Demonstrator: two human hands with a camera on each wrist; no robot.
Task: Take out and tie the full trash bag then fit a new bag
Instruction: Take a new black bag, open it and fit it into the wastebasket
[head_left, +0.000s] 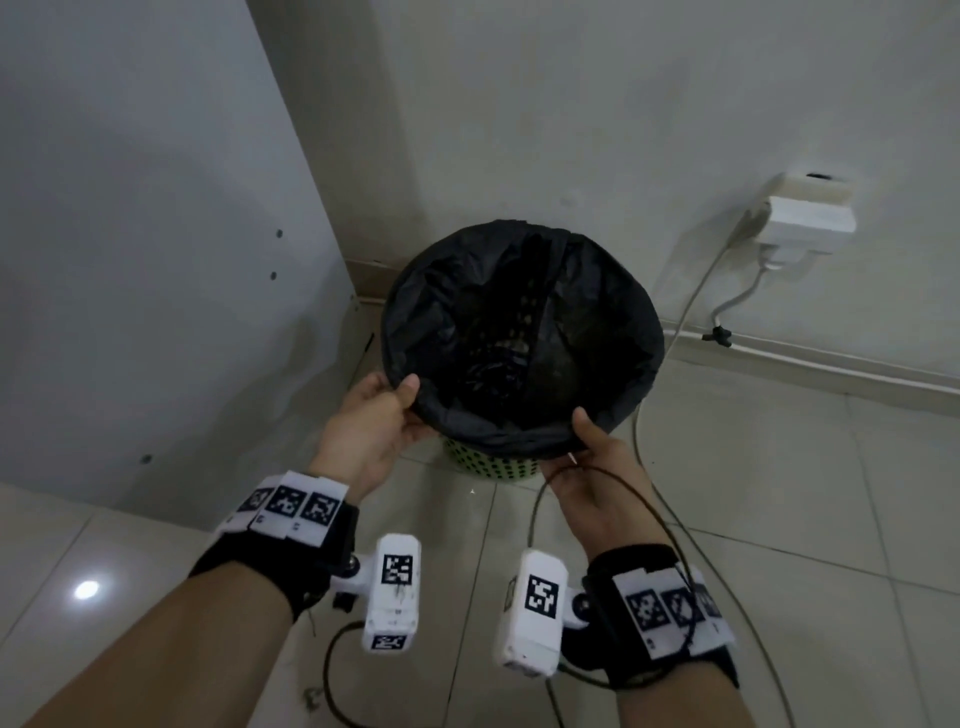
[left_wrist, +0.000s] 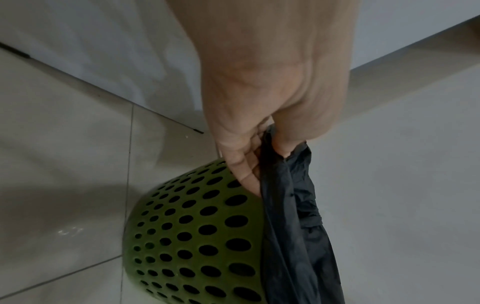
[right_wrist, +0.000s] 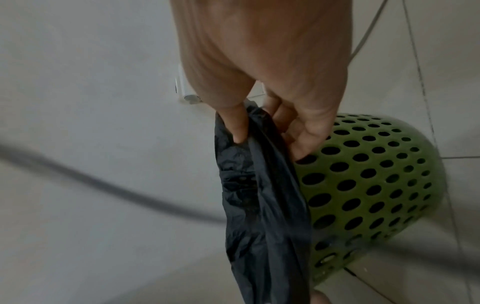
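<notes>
- Pale glossy floor tiles (head_left: 779, 493) fill the lower frame of the head view, meeting a white wall (head_left: 623, 130) above and a grey cabinet panel (head_left: 130, 234) at the left.
- Standing in the corner at frame centre is a green perforated waste basket (head_left: 488, 465), lined with a black trash bag (head_left: 519, 322) whose edge is folded over the rim.
- The left hand (head_left: 371, 421) reaches in from lower left, thumb on top of the bag's folded edge at the near-left rim and fingers under it; the left wrist view shows the film pinched between thumb and fingers (left_wrist: 246, 164).
- The right hand (head_left: 592, 467) mirrors it at the near-right rim, thumb over the edge; the right wrist view shows a fold of bag clamped between thumb and fingers (right_wrist: 306, 131), fingertips touching the basket wall.
- Both forearms enter from the bottom of the frame, wrists (with marker bands) well apart.
- Open floor lies toward the viewer; cabinet and wall sit close behind and left of the basket.
- A grey cable (head_left: 691, 306) runs down from a white wall socket (head_left: 800, 218) at upper right, passing just beside the basket's right side.
</notes>
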